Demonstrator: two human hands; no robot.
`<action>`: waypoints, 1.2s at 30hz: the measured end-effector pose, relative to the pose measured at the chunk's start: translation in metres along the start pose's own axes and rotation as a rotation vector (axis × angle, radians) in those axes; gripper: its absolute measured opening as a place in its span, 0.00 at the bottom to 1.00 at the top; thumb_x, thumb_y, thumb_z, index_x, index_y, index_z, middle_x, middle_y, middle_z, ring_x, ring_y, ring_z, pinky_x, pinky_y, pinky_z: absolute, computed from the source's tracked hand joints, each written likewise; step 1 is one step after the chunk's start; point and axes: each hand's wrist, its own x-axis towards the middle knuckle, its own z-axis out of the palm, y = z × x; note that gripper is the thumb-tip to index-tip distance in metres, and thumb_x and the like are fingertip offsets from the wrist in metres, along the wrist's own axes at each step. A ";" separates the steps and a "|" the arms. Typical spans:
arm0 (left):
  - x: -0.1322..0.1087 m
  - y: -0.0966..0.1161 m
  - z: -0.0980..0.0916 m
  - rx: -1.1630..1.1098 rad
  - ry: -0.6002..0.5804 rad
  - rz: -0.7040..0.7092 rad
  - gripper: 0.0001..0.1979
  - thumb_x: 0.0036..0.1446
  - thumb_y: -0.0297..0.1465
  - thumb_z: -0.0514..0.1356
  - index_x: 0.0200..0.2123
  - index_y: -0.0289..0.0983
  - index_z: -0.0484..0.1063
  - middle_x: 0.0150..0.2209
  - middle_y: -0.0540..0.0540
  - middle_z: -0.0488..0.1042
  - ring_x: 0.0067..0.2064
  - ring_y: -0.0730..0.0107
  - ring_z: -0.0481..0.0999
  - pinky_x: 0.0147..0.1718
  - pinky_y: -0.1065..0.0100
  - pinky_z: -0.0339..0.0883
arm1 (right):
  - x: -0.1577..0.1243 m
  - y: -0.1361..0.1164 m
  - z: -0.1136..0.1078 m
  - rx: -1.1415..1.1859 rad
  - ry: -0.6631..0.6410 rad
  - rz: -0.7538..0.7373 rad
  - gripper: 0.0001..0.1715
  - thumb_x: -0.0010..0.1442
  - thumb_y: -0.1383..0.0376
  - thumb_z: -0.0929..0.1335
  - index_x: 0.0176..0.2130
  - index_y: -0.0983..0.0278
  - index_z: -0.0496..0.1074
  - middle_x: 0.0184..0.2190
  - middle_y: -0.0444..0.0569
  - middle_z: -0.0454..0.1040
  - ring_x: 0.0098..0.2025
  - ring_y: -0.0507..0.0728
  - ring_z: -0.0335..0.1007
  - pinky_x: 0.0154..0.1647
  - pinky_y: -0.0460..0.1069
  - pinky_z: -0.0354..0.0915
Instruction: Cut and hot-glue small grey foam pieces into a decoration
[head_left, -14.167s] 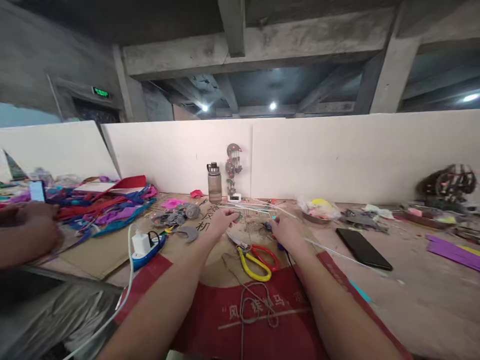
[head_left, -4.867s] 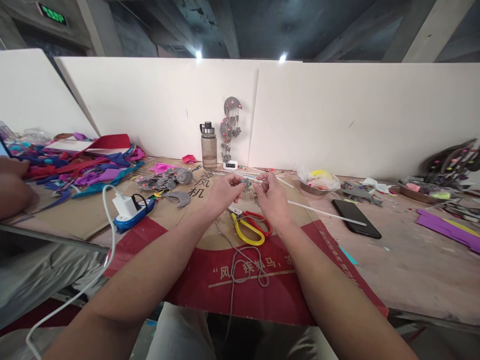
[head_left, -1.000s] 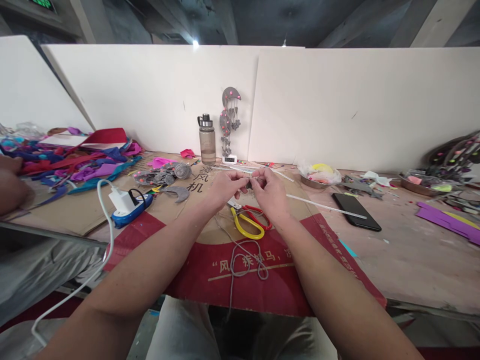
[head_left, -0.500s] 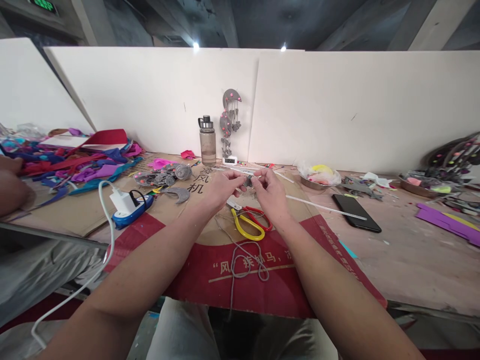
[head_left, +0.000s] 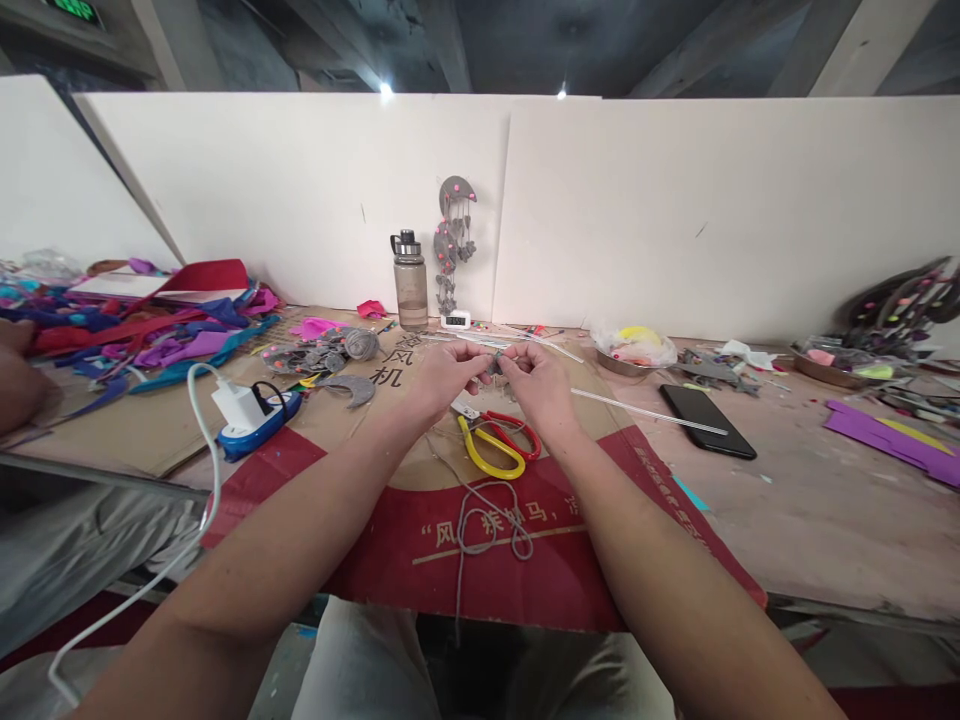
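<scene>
My left hand point(head_left: 452, 380) and my right hand point(head_left: 538, 388) meet above the cardboard, fingertips pinched on a small grey felt piece point(head_left: 494, 366). Its shape is mostly hidden by the fingers. Just below the hands lie scissors point(head_left: 491, 455) with one yellow and one red handle. Loose grey yarn point(head_left: 469, 520) trails in loops from under the hands across the red part of the cardboard point(head_left: 375, 560) and over its front edge. A grey felt crescent point(head_left: 352, 388) rests left of my left hand.
A water bottle point(head_left: 410, 280) and a small clock point(head_left: 455, 320) stand by the white panel, near a grey moon hanging point(head_left: 456, 230). A blue power strip point(head_left: 259, 428) and colourful felt scraps point(head_left: 172, 320) are left; a phone point(head_left: 707, 420) under a clear stick lies right. Another person's hand point(head_left: 19, 375) shows far left.
The whole view has shifted slightly. My fingertips have drawn a little closer over the grey felt piece, which shows less now. Things on the table stay put.
</scene>
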 end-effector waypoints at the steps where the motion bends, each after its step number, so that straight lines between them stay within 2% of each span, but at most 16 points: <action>1: 0.000 0.000 0.000 -0.016 -0.016 -0.005 0.09 0.47 0.34 0.64 0.28 0.33 0.74 0.23 0.49 0.72 0.24 0.77 0.69 0.21 0.74 0.61 | 0.000 -0.001 0.000 0.000 0.001 0.005 0.09 0.53 0.60 0.66 0.31 0.63 0.70 0.19 0.37 0.58 0.22 0.49 0.52 0.24 0.46 0.51; 5: 0.002 -0.002 -0.002 -0.064 -0.071 -0.012 0.10 0.47 0.35 0.65 0.28 0.33 0.74 0.23 0.49 0.72 0.25 0.76 0.70 0.21 0.74 0.60 | 0.001 -0.005 -0.003 0.030 -0.009 0.038 0.09 0.52 0.60 0.67 0.30 0.64 0.71 0.18 0.36 0.56 0.21 0.49 0.50 0.24 0.46 0.50; 11: 0.002 -0.001 -0.004 -0.002 -0.108 0.000 0.10 0.49 0.35 0.65 0.30 0.33 0.76 0.25 0.47 0.74 0.24 0.77 0.69 0.23 0.73 0.62 | 0.001 -0.010 -0.006 0.020 -0.024 0.079 0.07 0.50 0.61 0.67 0.28 0.63 0.70 0.18 0.37 0.61 0.21 0.49 0.53 0.24 0.45 0.51; 18: -0.001 0.009 -0.007 -0.288 -0.233 -0.081 0.10 0.46 0.32 0.64 0.32 0.31 0.75 0.30 0.44 0.75 0.30 0.72 0.74 0.26 0.72 0.63 | 0.005 -0.001 -0.005 0.102 -0.017 0.130 0.08 0.48 0.60 0.66 0.27 0.62 0.69 0.19 0.38 0.63 0.21 0.48 0.53 0.21 0.45 0.51; 20: 0.001 0.008 -0.008 -0.311 -0.211 -0.127 0.11 0.46 0.31 0.63 0.33 0.31 0.75 0.31 0.43 0.75 0.30 0.71 0.75 0.26 0.72 0.63 | 0.006 -0.001 -0.004 0.163 -0.030 0.181 0.07 0.47 0.60 0.66 0.25 0.62 0.68 0.17 0.37 0.61 0.19 0.48 0.50 0.20 0.45 0.49; 22: 0.004 0.006 -0.010 -0.298 -0.136 -0.164 0.09 0.46 0.29 0.61 0.32 0.31 0.74 0.30 0.44 0.74 0.28 0.74 0.74 0.25 0.73 0.62 | 0.006 -0.003 -0.004 0.247 -0.052 0.257 0.07 0.46 0.61 0.66 0.23 0.62 0.65 0.15 0.36 0.56 0.18 0.47 0.46 0.19 0.45 0.46; 26: 0.008 0.004 -0.013 -0.237 0.055 -0.209 0.05 0.45 0.25 0.58 0.28 0.31 0.72 0.20 0.51 0.66 0.18 0.83 0.60 0.18 0.77 0.51 | 0.004 -0.010 -0.005 0.435 -0.080 0.393 0.12 0.44 0.64 0.68 0.21 0.61 0.59 0.14 0.33 0.49 0.17 0.46 0.40 0.18 0.44 0.40; 30: 0.007 0.008 -0.015 -0.208 0.039 -0.252 0.05 0.46 0.27 0.59 0.29 0.33 0.71 0.18 0.54 0.61 0.16 0.84 0.53 0.16 0.77 0.41 | 0.005 -0.010 -0.007 0.578 -0.126 0.465 0.17 0.43 0.65 0.70 0.21 0.60 0.55 0.14 0.32 0.46 0.17 0.45 0.36 0.17 0.44 0.35; 32: 0.006 0.009 -0.015 -0.174 0.033 -0.279 0.03 0.46 0.28 0.58 0.24 0.34 0.68 0.16 0.54 0.59 0.15 0.84 0.51 0.15 0.76 0.39 | 0.006 -0.009 -0.008 0.614 -0.137 0.500 0.17 0.42 0.65 0.71 0.22 0.60 0.56 0.15 0.32 0.46 0.18 0.45 0.35 0.17 0.44 0.34; 36: 0.007 0.009 -0.017 -0.124 0.030 -0.298 0.18 0.52 0.37 0.55 0.15 0.38 0.56 0.12 0.54 0.52 0.13 0.82 0.46 0.14 0.73 0.36 | 0.006 -0.011 -0.007 0.600 -0.142 0.510 0.16 0.42 0.65 0.70 0.22 0.60 0.56 0.15 0.32 0.46 0.18 0.45 0.35 0.17 0.44 0.34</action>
